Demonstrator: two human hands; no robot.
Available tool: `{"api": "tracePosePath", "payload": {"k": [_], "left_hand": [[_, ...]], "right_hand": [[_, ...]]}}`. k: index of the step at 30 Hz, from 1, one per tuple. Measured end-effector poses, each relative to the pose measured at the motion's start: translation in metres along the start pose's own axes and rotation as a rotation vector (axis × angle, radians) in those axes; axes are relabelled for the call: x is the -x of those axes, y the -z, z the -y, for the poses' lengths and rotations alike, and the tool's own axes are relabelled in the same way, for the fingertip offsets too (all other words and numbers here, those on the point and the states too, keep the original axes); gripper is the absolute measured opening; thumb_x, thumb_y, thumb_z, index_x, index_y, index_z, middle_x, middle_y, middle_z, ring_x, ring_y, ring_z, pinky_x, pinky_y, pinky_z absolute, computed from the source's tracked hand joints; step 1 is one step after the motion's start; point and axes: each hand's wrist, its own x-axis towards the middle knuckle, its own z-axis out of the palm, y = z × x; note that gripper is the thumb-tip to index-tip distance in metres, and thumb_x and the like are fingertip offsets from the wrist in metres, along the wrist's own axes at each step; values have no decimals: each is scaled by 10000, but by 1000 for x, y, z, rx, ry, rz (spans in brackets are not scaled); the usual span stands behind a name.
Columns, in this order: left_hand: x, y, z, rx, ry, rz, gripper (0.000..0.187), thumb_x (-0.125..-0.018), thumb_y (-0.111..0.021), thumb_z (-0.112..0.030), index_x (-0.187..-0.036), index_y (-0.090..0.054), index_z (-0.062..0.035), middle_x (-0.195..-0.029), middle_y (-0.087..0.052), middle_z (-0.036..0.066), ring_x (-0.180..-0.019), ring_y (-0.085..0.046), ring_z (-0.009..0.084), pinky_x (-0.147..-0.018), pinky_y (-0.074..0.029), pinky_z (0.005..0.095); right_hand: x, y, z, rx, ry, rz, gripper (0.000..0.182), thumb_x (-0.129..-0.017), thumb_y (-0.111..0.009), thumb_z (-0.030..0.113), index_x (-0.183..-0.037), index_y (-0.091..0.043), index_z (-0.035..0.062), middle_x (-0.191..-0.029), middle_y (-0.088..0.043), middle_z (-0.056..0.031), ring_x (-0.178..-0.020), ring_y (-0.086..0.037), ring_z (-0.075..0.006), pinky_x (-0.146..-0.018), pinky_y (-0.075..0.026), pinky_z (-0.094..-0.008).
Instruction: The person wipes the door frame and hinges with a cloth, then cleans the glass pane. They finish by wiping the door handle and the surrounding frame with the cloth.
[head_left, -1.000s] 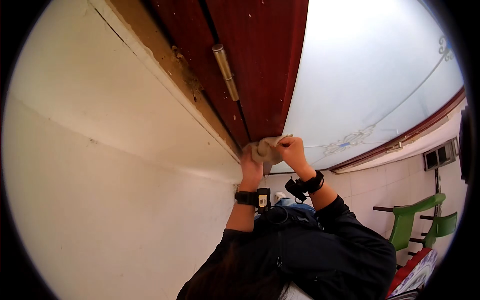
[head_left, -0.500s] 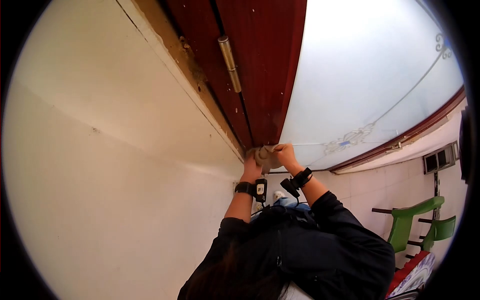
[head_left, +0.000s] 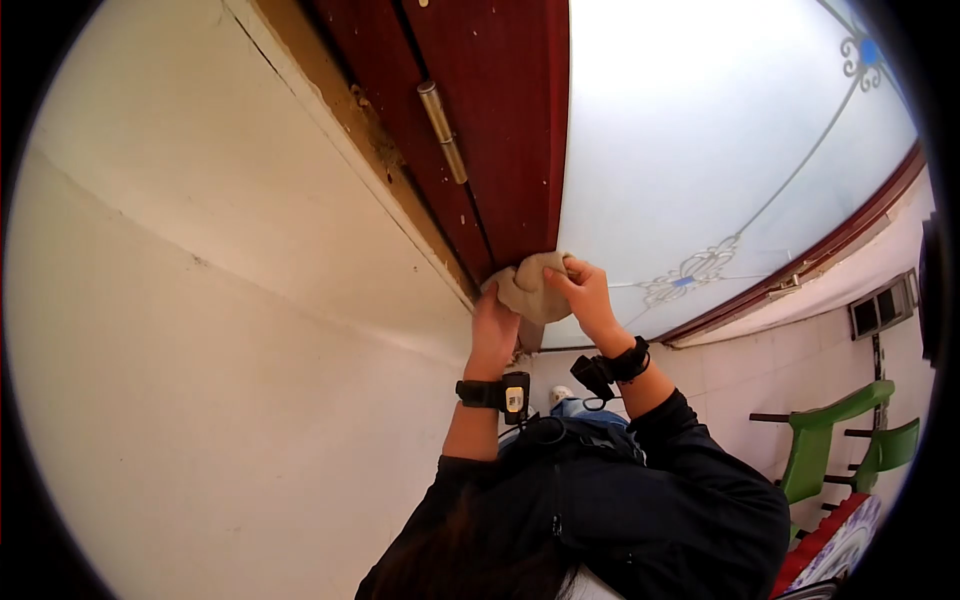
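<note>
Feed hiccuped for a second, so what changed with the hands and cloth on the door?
Both hands, left hand and right hand, slid the cloth along the red door frame edge, first away, then back, where it bunches larger. Both kept their grip throughout. Hinge, frosted glass and green chairs unchanged.

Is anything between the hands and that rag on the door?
No. Both the left hand and the right hand grip the crumpled beige cloth rag directly, pressing it against the dark red wooden door. Nothing visible sits between them.
</note>
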Motion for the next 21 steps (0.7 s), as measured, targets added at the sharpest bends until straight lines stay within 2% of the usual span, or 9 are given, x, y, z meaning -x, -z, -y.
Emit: {"api": "tracePosePath", "payload": {"k": [3,7,10,13,16,18,19,20,21], "left_hand": [[-8,-19,-22,255,63,14,340,-882,-343,-210,-1117,-406,27,-1135,-453,98,-1066,-419,200,-902,-334,329],[-13,-52,-49,244,13,53,340,-883,-360,-213,-1113,-415,32,-1131,-459,94,-1057,-428,192,-897,-337,328],[-19,-65,-55,195,-69,68,316,-884,-379,-202,-1084,-444,33,-1100,-486,88,-1025,-457,192,-881,-350,321],[-24,-65,-50,138,-120,-5,288,-881,-394,-186,-1045,-474,37,-1043,-521,80,-967,-497,191,-854,-374,308],[-24,-47,-34,163,-94,-18,249,-872,-407,-140,-1035,-488,29,-1011,-538,76,-923,-519,184,-812,-402,294],[-29,-23,-10,-226,-272,-88,211,-856,-418,-86,-1020,-506,15,-990,-543,72,-901,-524,167,-785,-416,279],[-29,-20,-6,-221,-284,-64,211,-856,-418,-86,-1020,-506,15,-990,-543,72,-901,-524,167,-785,-416,279],[-25,-17,-1,-283,-265,-77,202,-848,-418,-61,-1011,-514,9,-984,-545,71,-906,-523,168,-781,-418,277],[-23,-13,3,-346,-247,-92,197,-840,-418,-36,-1002,-522,4,-979,-546,70,-912,-521,169,-777,-420,274]], "right_hand": [[-1,-9,43,-92,111,11,155,-782,-579,102,-858,-591,-33,-766,-595,-28,-681,-514,-53,-597,-414,-184],[-7,-12,82,-63,212,4,191,-780,-583,102,-893,-589,-53,-790,-610,-57,-692,-537,-71,-604,-426,-195],[-8,-13,104,-157,145,38,188,-771,-588,87,-880,-594,-66,-786,-614,-68,-695,-546,-83,-612,-431,-200],[-17,-5,84,8,193,2,165,-754,-592,62,-849,-601,-73,-778,-614,-76,-689,-552,-94,-615,-438,-207],[-17,-2,68,-80,122,27,146,-738,-596,39,-828,-607,-75,-774,-616,-83,-674,-559,-106,-612,-446,-216],[-16,0,52,-96,82,30,139,-733,-597,31,-823,-608,-75,-769,-617,-85,-666,-559,-107,-606,-447,-218],[-17,3,45,-110,37,35,132,-729,-597,23,-817,-609,-74,-764,-618,-86,-657,-560,-109,-601,-447,-220],[-18,0,38,-141,39,-2,105,-714,-604,28,-657,-534,-26,-634,-507,-16,-567,-448,-64,-500,-353,-208],[-18,-2,34,-173,41,-39,252,-699,-610,33,-496,-459,22,-505,-397,54,-477,-336,-19,-400,-259,-197]]}}
